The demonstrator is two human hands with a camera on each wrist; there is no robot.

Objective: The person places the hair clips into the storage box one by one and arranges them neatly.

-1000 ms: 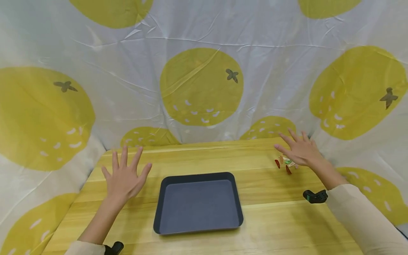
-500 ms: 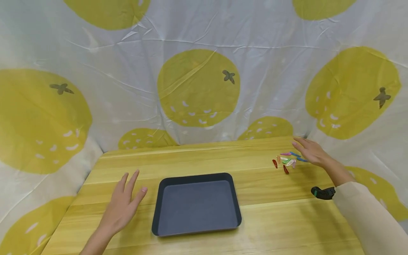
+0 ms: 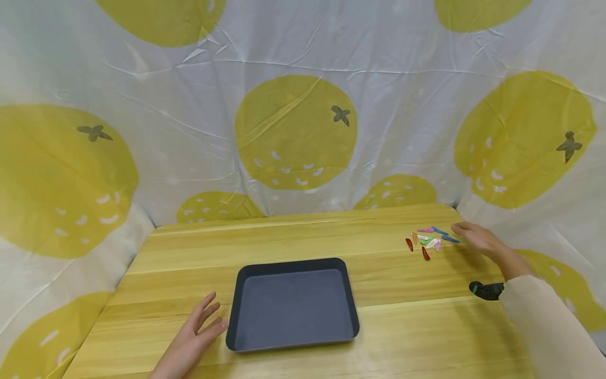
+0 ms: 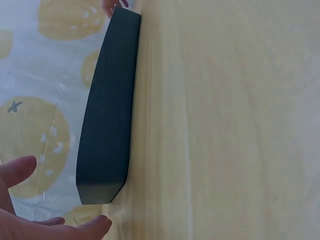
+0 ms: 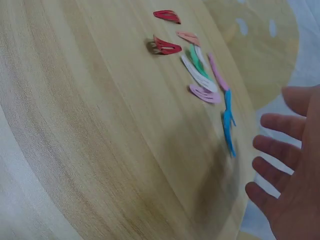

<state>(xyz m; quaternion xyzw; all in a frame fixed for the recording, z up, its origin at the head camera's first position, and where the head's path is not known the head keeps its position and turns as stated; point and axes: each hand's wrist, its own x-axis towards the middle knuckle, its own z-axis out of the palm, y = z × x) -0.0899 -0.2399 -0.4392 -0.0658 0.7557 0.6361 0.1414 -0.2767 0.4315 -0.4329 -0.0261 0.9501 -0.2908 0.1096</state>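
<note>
My left hand (image 3: 191, 339) is beside the left wall of a dark grey baking tray (image 3: 293, 305), fingers relaxed and holding nothing. In the left wrist view its fingertips come near the corner of the tray (image 4: 107, 115). Several snap hair clips lie in a loose cluster at the right back of the table: red clips (image 3: 426, 253), blue clips (image 3: 451, 239), a green clip (image 5: 196, 57), plus white, pink and orange ones. Just right of the cluster hovers my right hand (image 3: 480, 241), its fingers loosely spread (image 5: 292, 150) and nothing in them.
The wooden table (image 3: 402, 326) carries the tray at its middle. A white curtain (image 3: 199, 137) with yellow fruit prints hangs behind the table and along its sides. A black wrist camera (image 3: 487, 290) sits under my right sleeve (image 3: 544, 316).
My left hand has come down and nearer the tray's left side. The right hand has drawn right and lower, off the hair clips it partly covered. Tray and clips have stayed put.
</note>
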